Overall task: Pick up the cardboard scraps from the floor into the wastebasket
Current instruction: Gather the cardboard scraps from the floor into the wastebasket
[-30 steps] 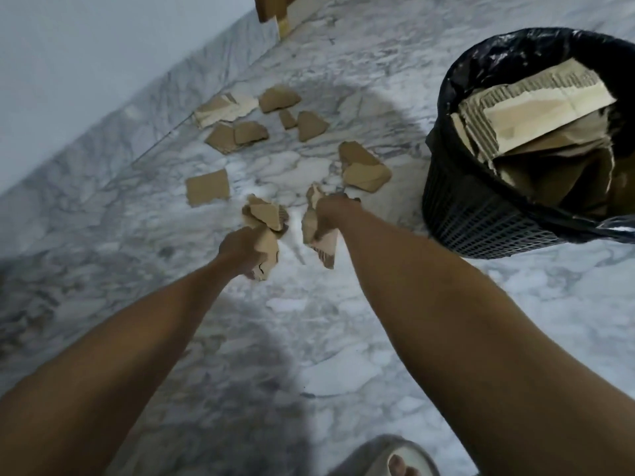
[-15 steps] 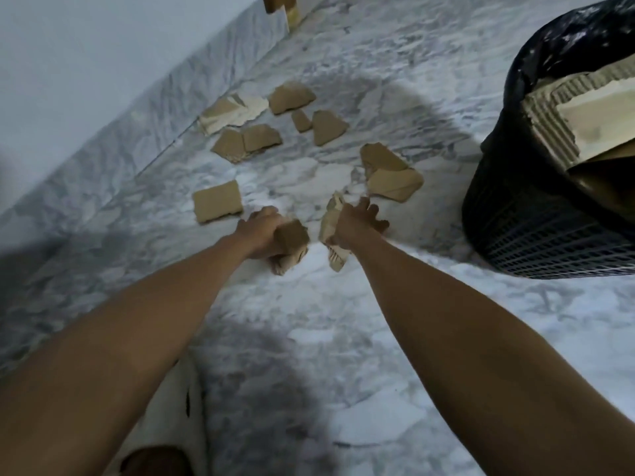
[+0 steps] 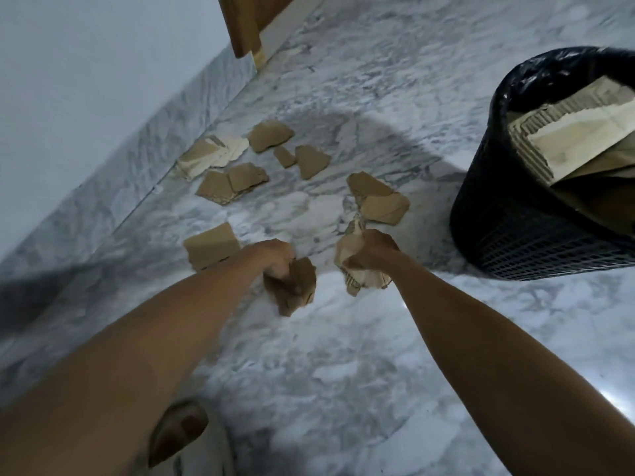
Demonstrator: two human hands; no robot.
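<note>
Cardboard scraps fill both fists. The left hand (image 3: 275, 257) is clamped on a brown bundle (image 3: 292, 286) that hangs below its knuckles, and the right hand (image 3: 372, 250) is clamped on a paler crumpled wad (image 3: 357, 266) that sticks out above and below the fingers. Half a second ago the right fingers were spread over the floor; now they are curled tight, and the wad looks fuller, so that hand has probably just taken in another piece. The left bundle also looks bulkier than it did a second ago.

Just beyond the right hand, nearly touching the top of its wad, lie two overlapping scraps (image 3: 378, 197). Just left of the left hand sits a squarish scrap (image 3: 211, 245), partly hidden by the forearm. Further out from both hands, toward the wall, a cluster of six or so pieces (image 3: 240, 163) is spread across the marble floor (image 3: 343, 355).

Well out to the right of the right hand stands the wastebasket (image 3: 536, 231), black-lined and already stuffed with large cardboard up to its rim. It has swung more fully into view than half a second ago.

With both hands loaded, I judge a trip to the basket is close. Roughly nine pieces remain on the floor, so the job looks less than half done.
</note>
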